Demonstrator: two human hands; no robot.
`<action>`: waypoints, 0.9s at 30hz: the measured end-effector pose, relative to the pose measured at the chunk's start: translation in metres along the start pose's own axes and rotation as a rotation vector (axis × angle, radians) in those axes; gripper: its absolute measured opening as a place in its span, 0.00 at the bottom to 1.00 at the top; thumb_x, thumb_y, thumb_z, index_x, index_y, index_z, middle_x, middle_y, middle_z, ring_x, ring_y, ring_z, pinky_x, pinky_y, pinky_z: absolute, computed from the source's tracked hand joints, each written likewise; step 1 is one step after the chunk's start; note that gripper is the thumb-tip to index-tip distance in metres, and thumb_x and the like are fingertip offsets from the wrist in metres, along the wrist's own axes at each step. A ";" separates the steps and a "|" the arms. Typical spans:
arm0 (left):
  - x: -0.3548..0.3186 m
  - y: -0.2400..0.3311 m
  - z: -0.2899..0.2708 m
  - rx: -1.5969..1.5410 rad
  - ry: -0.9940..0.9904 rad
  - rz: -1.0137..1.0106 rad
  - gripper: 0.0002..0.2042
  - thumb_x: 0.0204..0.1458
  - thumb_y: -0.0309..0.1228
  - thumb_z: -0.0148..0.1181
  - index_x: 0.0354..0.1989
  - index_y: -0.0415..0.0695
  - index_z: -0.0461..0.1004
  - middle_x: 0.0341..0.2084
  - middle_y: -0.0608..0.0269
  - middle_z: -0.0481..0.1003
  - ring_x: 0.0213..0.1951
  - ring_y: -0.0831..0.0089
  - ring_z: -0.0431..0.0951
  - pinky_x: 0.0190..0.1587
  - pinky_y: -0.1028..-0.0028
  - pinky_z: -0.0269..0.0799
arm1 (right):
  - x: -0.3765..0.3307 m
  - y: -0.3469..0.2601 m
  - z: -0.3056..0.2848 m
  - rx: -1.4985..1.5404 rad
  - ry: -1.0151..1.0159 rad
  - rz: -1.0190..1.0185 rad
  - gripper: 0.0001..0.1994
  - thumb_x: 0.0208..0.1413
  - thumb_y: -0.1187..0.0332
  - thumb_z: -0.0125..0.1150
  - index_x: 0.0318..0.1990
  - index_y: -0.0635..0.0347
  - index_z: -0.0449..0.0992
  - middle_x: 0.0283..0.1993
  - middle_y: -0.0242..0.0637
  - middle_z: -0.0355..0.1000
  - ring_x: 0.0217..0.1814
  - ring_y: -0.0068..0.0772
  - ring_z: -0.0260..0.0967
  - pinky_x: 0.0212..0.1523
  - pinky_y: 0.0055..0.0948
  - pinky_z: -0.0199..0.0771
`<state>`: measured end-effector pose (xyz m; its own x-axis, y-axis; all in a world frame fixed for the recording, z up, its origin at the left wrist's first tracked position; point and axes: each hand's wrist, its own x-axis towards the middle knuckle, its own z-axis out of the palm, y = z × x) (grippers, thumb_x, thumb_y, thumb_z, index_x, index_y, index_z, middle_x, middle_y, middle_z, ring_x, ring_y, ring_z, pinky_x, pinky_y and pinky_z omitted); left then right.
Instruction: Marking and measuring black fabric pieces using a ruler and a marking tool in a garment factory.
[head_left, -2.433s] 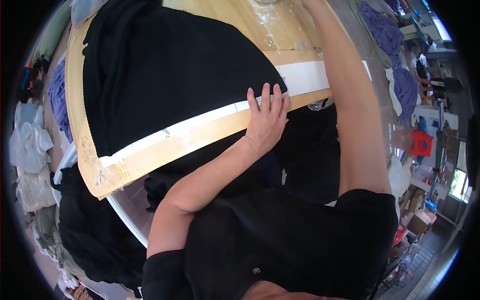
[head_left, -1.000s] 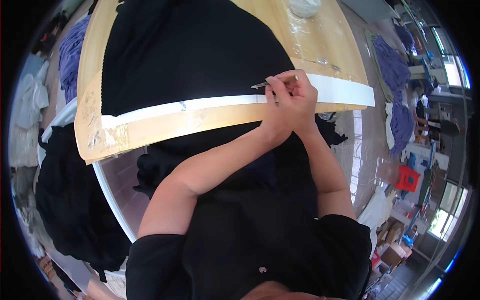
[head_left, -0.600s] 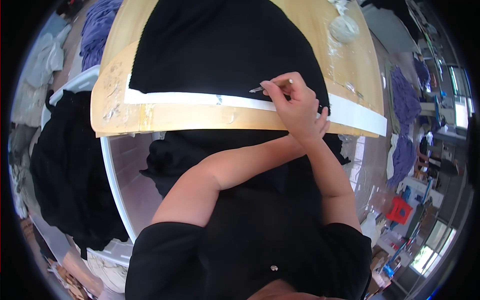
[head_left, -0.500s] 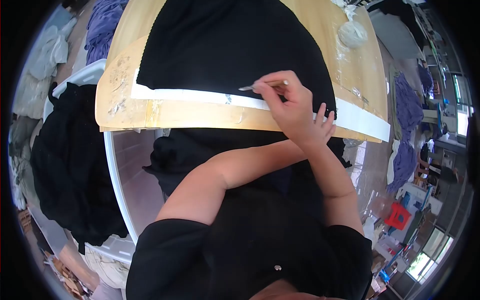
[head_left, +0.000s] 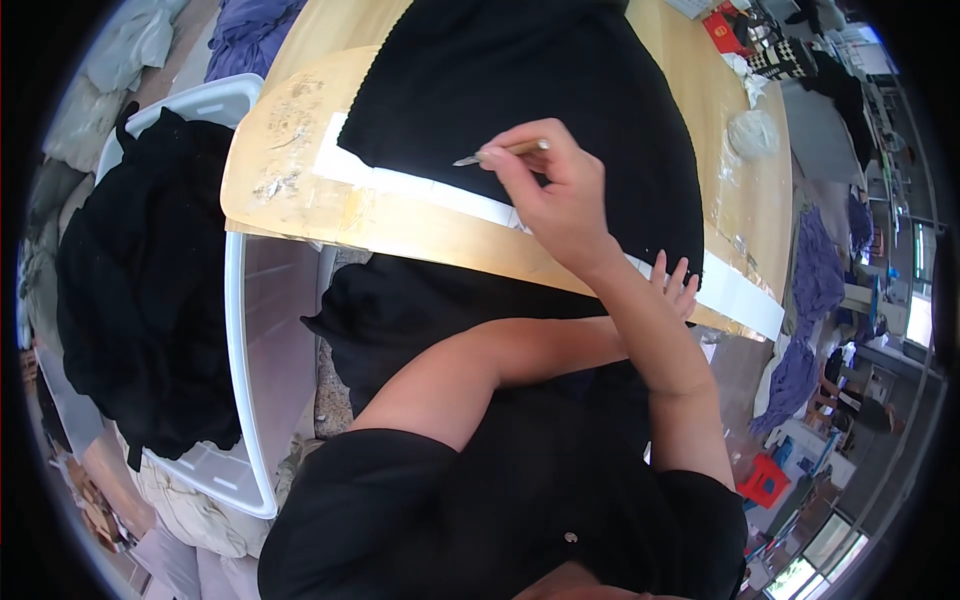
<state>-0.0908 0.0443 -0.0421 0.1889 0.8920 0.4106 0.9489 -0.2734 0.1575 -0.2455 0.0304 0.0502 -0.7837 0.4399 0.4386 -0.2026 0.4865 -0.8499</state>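
Observation:
A black knit cloth [head_left: 520, 110] lies on the wooden table, its near edge along a white strip [head_left: 440, 196]. My right hand [head_left: 560, 190] is closed in a pinch on a slim wooden-handled tool [head_left: 525, 147] with a pointed metal tip. That tip is over the cloth, close to its near edge, left of the hand; I cannot tell whether it touches. Crossing beneath my right forearm, my left arm reaches to the cloth's near right corner. There my left hand [head_left: 676, 290] rests with fingers spread; part of it is hidden behind the right forearm.
The wooden table [head_left: 285, 140] ends just in front of me. At left stands a white plastic bin [head_left: 236, 350] with a black cloth heap [head_left: 150, 290] over it. More black fabric [head_left: 420, 300] hangs below the table edge. A white plastic bundle [head_left: 752, 134] sits at the table's right.
The view has shifted, so the table appears tilted. My right hand and the tool have moved left relative to my left hand, which stays at the cloth's right corner.

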 end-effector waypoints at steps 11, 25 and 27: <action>0.017 -0.001 0.035 -0.170 0.197 -0.138 0.22 0.54 0.40 0.43 0.54 0.41 0.67 0.57 0.43 0.61 0.60 0.34 0.53 0.54 0.27 0.41 | 0.052 -0.014 -0.027 0.040 0.132 0.011 0.07 0.51 0.74 0.64 0.31 0.63 0.70 0.23 0.32 0.73 0.26 0.18 0.73 0.26 0.15 0.72; 0.053 -0.286 -0.187 0.249 0.285 -0.397 0.30 0.32 0.31 0.65 0.50 0.45 0.65 0.53 0.50 0.61 0.54 0.52 0.62 0.43 0.54 0.63 | 0.029 0.125 -0.353 -1.203 0.637 0.333 0.10 0.55 0.62 0.55 0.36 0.59 0.74 0.39 0.44 0.73 0.42 0.45 0.69 0.43 0.38 0.67; 0.022 -0.366 -0.178 0.244 0.135 -0.834 0.43 0.34 0.36 0.67 0.63 0.47 0.52 0.65 0.46 0.45 0.64 0.44 0.49 0.52 0.45 0.61 | 0.041 0.129 -0.337 -1.309 0.463 0.596 0.15 0.51 0.57 0.58 0.41 0.58 0.75 0.43 0.42 0.71 0.50 0.45 0.65 0.49 0.43 0.63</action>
<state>-0.4790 0.1002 0.0693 -0.6071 0.7122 0.3524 0.7946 0.5472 0.2631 -0.1057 0.3659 0.0573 -0.2604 0.8804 0.3964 0.9153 0.3558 -0.1888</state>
